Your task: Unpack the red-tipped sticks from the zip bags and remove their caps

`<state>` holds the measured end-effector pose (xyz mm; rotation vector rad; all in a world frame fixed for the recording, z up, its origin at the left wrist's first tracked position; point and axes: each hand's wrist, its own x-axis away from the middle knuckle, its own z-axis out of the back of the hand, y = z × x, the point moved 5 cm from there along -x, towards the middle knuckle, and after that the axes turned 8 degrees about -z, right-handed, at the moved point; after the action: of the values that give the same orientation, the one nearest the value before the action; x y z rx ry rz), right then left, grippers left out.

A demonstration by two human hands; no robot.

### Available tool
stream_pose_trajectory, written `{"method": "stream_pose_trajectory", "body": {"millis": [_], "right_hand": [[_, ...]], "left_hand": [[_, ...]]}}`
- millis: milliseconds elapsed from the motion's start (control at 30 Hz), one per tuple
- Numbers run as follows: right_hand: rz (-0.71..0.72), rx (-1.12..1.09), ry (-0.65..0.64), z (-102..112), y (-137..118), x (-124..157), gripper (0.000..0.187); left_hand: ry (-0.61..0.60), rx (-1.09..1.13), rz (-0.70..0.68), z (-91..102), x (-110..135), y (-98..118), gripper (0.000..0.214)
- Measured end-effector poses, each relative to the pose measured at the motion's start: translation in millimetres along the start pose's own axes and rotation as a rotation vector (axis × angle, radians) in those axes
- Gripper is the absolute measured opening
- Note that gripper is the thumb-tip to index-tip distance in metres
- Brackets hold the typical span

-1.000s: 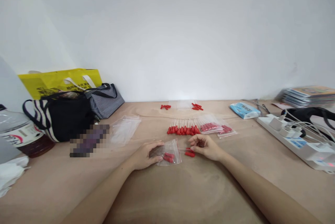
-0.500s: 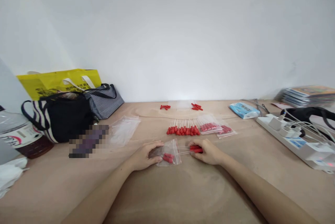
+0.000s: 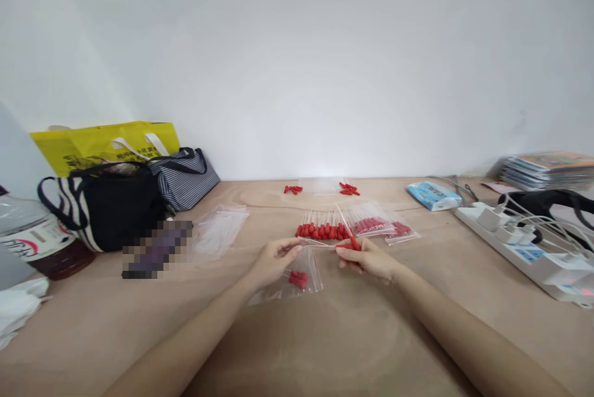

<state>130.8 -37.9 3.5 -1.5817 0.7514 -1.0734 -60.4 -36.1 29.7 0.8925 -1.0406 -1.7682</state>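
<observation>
My right hand (image 3: pixel 369 258) pinches the red ends of thin clear droppers. One dropper (image 3: pixel 346 224) tilts up and away; another dropper (image 3: pixel 320 243) lies across toward my left hand (image 3: pixel 278 259). The left thumb and fingers close at the thin tip of that second dropper. Under and beside my left hand, a clear zip bag (image 3: pixel 314 279) lies on the table with red dropper bulbs (image 3: pixel 297 279) inside. Just beyond my hands lies a row of droppers (image 3: pixel 325 231), red bulbs toward me. Filled zip bags (image 3: pixel 374 224) overlap right of the row.
Clear bags (image 3: pixel 220 230) lie at left, near a blurred-out dark item (image 3: pixel 160 251). Fabric bags (image 3: pixel 125 205) and a bottle (image 3: pixel 41 236) stand further left. More red pieces (image 3: pixel 349 189) lie by the wall. A blue packet (image 3: pixel 434 195) and a power strip (image 3: pixel 524 251) are at right.
Both hands have risen off the zip bag, which now lies on the table. My left hand has moved from the bag to a dropper's tip. One dropper in my right hand now points upward.
</observation>
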Motion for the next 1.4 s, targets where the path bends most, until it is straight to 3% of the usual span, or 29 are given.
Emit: {"method": "stream_pose_trajectory", "body": {"millis": [100,167,267,333,533,700,867,1000,1100,1233,1400], "right_hand": [[-0.028,-0.109,-0.022,-27,0,-5,0.038],[-0.070,-0.177,-0.022,-35,1,-8,0.034],[-0.127,-0.289,0.017,-38,3,-11,0.025],[-0.145,-0.341,0.048,-40,4,-13,0.022],[-0.156,-0.259,0.054,-57,-2,-14,0.023],[-0.268,-0.111,-0.127,-69,-2,-14,0.015],[-0.348,-0.109,-0.214,-73,-1,-14,0.008],[-0.324,-0.050,-0.214,-73,-2,-12,0.011],[-0.220,0.056,-0.094,-59,-2,-9,0.023],[0.010,0.056,0.225,-25,4,-3,0.027],[0.092,0.121,0.271,-11,18,0,0.027]], "left_hand": [[0.045,0.332,0.145,-22.4,-6,1,0.026],[0.240,0.532,0.163,-24.1,-8,0,0.033],[0.568,0.680,0.170,-16.6,-7,-5,0.065],[0.656,0.723,0.212,-15.5,-7,-8,0.073],[0.472,0.782,0.344,-28.9,-8,-7,0.008],[0.239,0.739,0.400,-33.6,-11,-4,0.015],[0.192,0.735,0.432,-36.0,-17,-6,0.015],[0.181,0.551,0.414,-26.3,-24,-9,0.013],[0.199,0.414,0.415,-3.2,-38,-13,0.011],[0.164,0.231,0.470,24.3,-69,-27,0.018],[0.130,0.014,0.541,24.2,-102,-48,0.031]]}}
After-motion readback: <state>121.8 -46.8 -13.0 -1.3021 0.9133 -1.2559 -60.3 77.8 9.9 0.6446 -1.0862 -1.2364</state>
